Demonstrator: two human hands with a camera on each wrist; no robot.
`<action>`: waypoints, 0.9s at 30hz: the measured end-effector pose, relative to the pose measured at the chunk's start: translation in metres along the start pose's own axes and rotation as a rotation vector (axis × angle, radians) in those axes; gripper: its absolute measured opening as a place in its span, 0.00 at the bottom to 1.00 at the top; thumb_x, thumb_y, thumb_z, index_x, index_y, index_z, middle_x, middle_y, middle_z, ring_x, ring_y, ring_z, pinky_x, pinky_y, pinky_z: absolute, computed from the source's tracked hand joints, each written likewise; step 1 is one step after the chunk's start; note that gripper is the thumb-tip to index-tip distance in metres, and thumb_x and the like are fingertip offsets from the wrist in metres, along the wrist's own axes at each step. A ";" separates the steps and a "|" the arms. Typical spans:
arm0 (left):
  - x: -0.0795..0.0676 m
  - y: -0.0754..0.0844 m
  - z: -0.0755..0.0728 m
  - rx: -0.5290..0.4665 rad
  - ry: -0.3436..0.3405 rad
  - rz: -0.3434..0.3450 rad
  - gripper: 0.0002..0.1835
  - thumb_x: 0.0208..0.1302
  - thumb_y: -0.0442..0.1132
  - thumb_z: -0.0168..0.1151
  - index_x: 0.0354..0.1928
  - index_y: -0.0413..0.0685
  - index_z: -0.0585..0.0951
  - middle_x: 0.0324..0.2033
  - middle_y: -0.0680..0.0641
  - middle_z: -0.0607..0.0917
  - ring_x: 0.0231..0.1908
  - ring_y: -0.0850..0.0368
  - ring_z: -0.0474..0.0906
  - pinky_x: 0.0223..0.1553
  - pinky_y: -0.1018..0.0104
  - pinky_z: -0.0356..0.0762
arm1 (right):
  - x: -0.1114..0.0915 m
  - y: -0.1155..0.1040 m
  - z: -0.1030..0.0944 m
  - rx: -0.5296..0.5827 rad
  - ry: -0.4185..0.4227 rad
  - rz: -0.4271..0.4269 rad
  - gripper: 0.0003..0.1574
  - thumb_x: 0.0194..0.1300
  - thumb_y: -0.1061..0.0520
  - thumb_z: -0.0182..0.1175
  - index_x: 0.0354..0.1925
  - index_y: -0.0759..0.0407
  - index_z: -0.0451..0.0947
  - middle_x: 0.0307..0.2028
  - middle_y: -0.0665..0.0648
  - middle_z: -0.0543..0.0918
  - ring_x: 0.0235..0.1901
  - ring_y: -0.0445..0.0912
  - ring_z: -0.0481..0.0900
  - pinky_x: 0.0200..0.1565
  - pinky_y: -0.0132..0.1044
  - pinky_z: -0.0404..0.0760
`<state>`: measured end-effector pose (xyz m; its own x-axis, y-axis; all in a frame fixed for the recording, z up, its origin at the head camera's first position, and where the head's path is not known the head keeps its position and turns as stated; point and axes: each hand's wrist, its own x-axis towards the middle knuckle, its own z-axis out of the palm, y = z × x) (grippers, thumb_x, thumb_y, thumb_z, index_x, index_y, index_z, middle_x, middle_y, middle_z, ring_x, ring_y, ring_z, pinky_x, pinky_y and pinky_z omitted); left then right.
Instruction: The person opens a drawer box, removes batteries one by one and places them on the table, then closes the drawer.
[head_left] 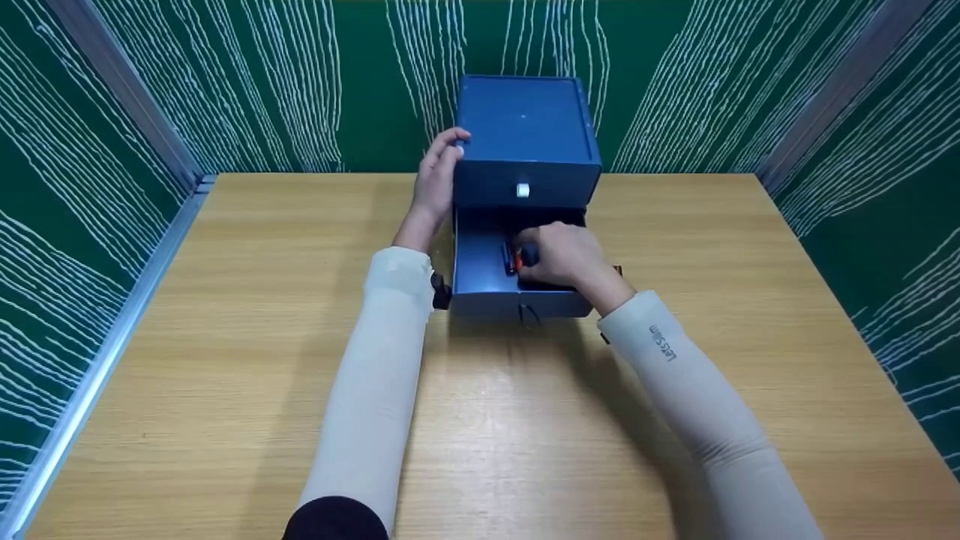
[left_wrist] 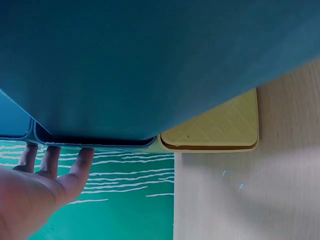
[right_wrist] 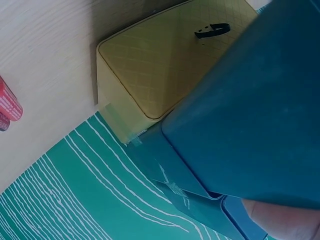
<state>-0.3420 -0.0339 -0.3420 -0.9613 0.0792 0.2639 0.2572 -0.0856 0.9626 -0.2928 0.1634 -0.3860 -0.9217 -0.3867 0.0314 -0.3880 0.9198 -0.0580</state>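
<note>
A blue drawer unit [head_left: 525,120] stands at the back of the table. Its upper drawer, with a white knob [head_left: 523,190], is closed, and the blue drawer [head_left: 480,259] below it is pulled out. My left hand [head_left: 437,176] rests against the unit's left side; in the left wrist view its fingers [left_wrist: 75,172] touch the edge. Inside the pulled-out drawer, my right hand [head_left: 566,253] holds a small red-and-black object [head_left: 514,259] at its curled fingertips. Its exact kind is too small to tell, and the hand hides part of it.
Beneath the pulled-out drawer is a yellow drawer [right_wrist: 150,70] with a black loop handle [right_wrist: 212,31]. Red cylinders [right_wrist: 9,102] with pale print lie on the wooden table [head_left: 225,337] beside the unit. Green walls [head_left: 375,82] with white lines surround the table.
</note>
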 end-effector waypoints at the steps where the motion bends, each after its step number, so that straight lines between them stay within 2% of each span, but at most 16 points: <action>1: 0.000 0.000 0.000 -0.001 0.000 -0.002 0.15 0.63 0.38 0.38 0.49 0.49 0.71 0.57 0.54 0.66 0.57 0.62 0.59 0.58 0.66 0.53 | 0.000 0.000 0.000 0.002 -0.001 0.000 0.32 0.44 0.35 0.59 0.48 0.43 0.74 0.29 0.50 0.77 0.25 0.47 0.69 0.20 0.38 0.64; 13: 0.001 0.000 0.000 -0.011 -0.006 0.003 0.15 0.64 0.38 0.38 0.49 0.49 0.70 0.57 0.54 0.65 0.56 0.62 0.59 0.57 0.66 0.53 | -0.001 0.001 -0.003 0.087 0.041 -0.029 0.28 0.45 0.38 0.59 0.46 0.45 0.75 0.38 0.51 0.80 0.28 0.46 0.71 0.26 0.37 0.68; 22: 0.005 -0.005 0.000 -0.005 0.000 0.032 0.15 0.64 0.36 0.38 0.48 0.48 0.71 0.55 0.53 0.68 0.55 0.63 0.61 0.56 0.70 0.56 | -0.004 0.002 -0.002 0.065 0.066 -0.046 0.28 0.43 0.38 0.60 0.45 0.45 0.75 0.31 0.49 0.79 0.25 0.46 0.70 0.23 0.38 0.67; 27: 0.013 -0.016 -0.003 -0.008 0.003 0.030 0.14 0.64 0.38 0.39 0.47 0.52 0.72 0.55 0.56 0.68 0.55 0.64 0.61 0.56 0.70 0.55 | -0.004 0.002 -0.001 0.064 0.051 -0.046 0.29 0.43 0.39 0.60 0.46 0.44 0.75 0.33 0.50 0.80 0.26 0.46 0.70 0.23 0.37 0.66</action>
<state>-0.3586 -0.0344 -0.3541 -0.9536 0.0732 0.2921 0.2848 -0.0959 0.9538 -0.2901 0.1666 -0.3849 -0.9021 -0.4229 0.0857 -0.4307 0.8947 -0.1186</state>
